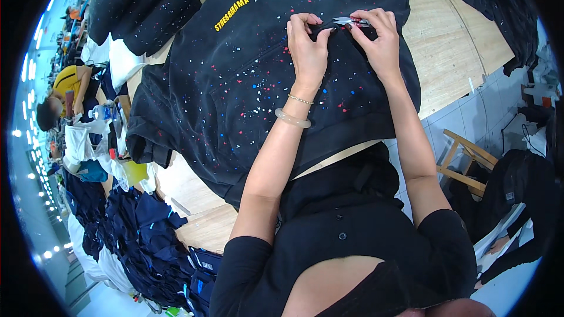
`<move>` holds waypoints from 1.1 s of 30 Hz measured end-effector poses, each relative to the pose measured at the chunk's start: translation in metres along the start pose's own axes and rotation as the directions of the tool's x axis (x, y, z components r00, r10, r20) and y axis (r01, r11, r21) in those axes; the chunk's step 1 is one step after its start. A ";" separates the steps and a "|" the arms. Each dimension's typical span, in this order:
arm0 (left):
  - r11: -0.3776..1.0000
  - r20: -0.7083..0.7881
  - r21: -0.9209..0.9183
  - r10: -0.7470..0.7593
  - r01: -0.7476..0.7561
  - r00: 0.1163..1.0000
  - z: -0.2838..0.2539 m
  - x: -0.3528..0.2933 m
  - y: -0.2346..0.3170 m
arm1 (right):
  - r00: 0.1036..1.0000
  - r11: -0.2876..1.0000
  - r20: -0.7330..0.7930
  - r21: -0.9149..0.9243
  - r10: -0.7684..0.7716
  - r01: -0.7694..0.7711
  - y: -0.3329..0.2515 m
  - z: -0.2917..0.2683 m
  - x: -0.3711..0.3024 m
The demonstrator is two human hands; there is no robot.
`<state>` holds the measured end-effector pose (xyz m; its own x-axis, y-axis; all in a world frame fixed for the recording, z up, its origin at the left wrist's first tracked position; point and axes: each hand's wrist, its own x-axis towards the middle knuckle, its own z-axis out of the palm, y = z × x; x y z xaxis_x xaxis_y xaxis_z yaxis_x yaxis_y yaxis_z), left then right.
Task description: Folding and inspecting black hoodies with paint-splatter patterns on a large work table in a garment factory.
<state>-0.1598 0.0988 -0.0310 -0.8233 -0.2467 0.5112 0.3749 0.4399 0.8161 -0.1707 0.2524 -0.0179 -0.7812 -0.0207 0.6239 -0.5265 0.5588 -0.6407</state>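
Soft, speckled black garment (235,91), left hand (309,53) pinching it, right hand (380,44) pinching pointed metal snips (341,22)

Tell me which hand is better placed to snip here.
Likely your right hand: it holds the silver snips, blades pointing toward your left hand, which holds the speckled black garment near the tips.

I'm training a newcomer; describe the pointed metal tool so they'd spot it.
Across the pale table lies a black, speckled garment. Over it, the right hand holds the pointed metal tool, tip toward the left hand. Its bright silver sets it apart from the garment's black.
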 end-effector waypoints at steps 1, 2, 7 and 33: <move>1.000 -0.004 0.004 0.011 -0.011 1.000 0.000 0.000 0.000 | 1.000 1.000 0.001 -0.007 -0.020 0.020 -0.001 0.001 0.001; 1.000 -0.009 0.008 0.021 -0.021 1.000 0.000 0.000 -0.001 | 0.999 0.999 0.003 -0.014 -0.041 0.041 -0.001 0.003 0.002; 0.999 0.001 -0.026 -0.026 0.026 1.000 0.000 0.000 0.002 | 0.998 0.998 0.004 -0.032 -0.059 0.059 0.000 0.002 0.003; 0.969 0.059 0.156 0.187 -0.194 0.981 -0.001 0.006 0.004 | 0.996 0.998 -0.082 -0.049 0.025 -0.029 0.010 -0.008 0.018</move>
<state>-0.1630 0.0979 -0.0243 -0.7626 -0.1087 0.6376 0.4562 0.6084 0.6494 -0.1874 0.2636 -0.0093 -0.7640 0.0610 0.6423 -0.4868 0.5988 -0.6360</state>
